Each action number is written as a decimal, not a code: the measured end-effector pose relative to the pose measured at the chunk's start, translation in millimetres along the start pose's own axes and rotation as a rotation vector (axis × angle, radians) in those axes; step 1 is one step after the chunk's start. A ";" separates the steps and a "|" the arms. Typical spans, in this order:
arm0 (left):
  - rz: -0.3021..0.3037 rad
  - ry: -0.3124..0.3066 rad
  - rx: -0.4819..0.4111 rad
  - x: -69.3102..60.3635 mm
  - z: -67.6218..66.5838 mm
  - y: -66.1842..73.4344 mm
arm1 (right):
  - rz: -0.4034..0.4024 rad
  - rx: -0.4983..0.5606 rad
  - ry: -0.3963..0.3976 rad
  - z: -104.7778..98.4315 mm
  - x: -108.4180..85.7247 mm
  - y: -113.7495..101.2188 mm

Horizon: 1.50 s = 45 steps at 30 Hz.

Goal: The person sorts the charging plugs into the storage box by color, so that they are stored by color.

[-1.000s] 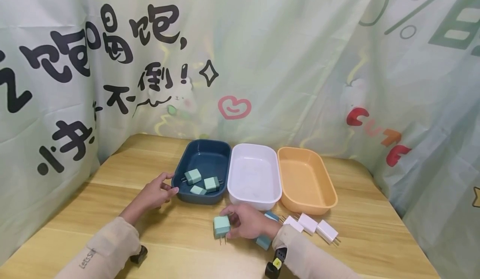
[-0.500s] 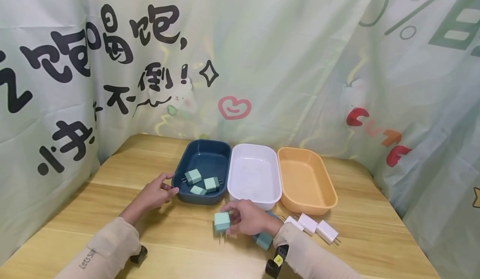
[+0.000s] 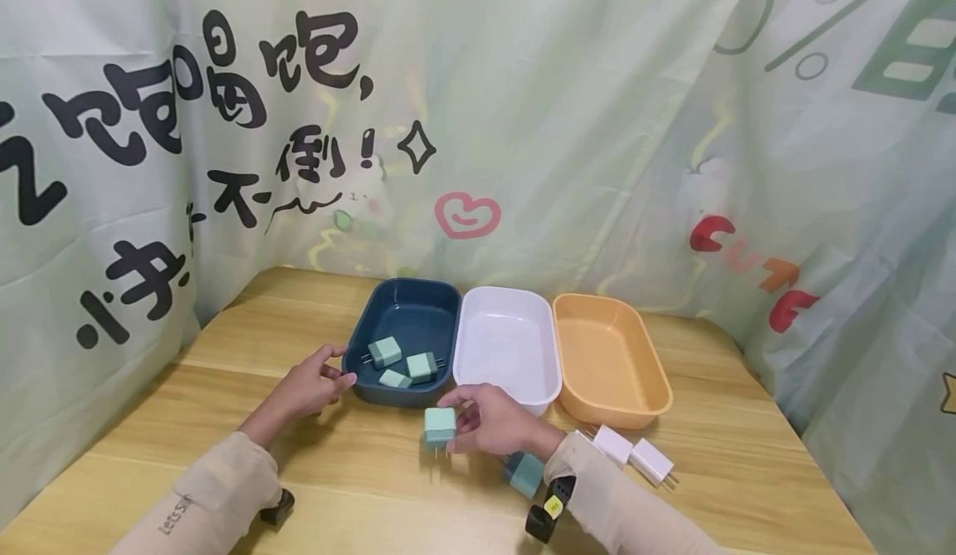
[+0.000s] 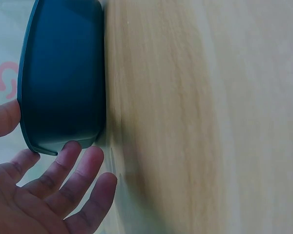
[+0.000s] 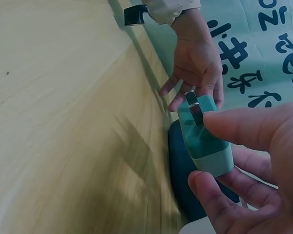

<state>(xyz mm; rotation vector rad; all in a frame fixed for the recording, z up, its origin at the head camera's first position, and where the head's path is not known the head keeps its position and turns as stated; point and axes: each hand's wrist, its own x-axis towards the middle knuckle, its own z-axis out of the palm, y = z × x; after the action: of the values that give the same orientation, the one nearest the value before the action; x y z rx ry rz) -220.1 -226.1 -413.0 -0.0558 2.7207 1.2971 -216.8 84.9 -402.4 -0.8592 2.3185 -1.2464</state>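
Observation:
A mint-and-teal charger plug (image 3: 440, 425) hangs above the table in front of the bins, prongs down in the head view. My right hand (image 3: 495, 422) pinches it between thumb and fingers; in the right wrist view the thumb presses the charger plug (image 5: 212, 158) beside its metal prongs. My left hand (image 3: 309, 382) touches the near left corner of the dark blue bin (image 3: 420, 397), its fingers spread and relaxed. Several green charger plugs, among them one with prongs to the left (image 3: 385, 351), lie inside that bin.
A white bin (image 3: 508, 296) and an orange bin (image 3: 650, 348) stand in a row right of the blue one. A blue charger plug (image 3: 524, 474) and several white charger plugs, one at the right (image 3: 652, 461), lie near my right forearm. A printed curtain (image 3: 560, 124) closes off the back.
My right hand has risen slightly and moved away from me toward the bins, carrying the green charger plug. The left hand stays at the blue bin's corner.

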 end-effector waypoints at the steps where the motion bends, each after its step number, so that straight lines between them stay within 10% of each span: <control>1: -0.002 0.000 0.001 -0.1 0.2 -0.2 | 0.007 0.001 0.003 0.0 0.3 -0.2; 45: -0.037 0.003 0.006 0.9 0.1 1.7 | -0.012 0.233 0.062 -21.9 38.1 -10.9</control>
<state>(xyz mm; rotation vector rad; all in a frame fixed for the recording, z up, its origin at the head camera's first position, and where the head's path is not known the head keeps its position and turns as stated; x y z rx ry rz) -221.1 -225.0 -411.8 -0.1075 2.7129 1.2795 -254.1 68.4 -382.7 -0.7654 2.1611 -1.5314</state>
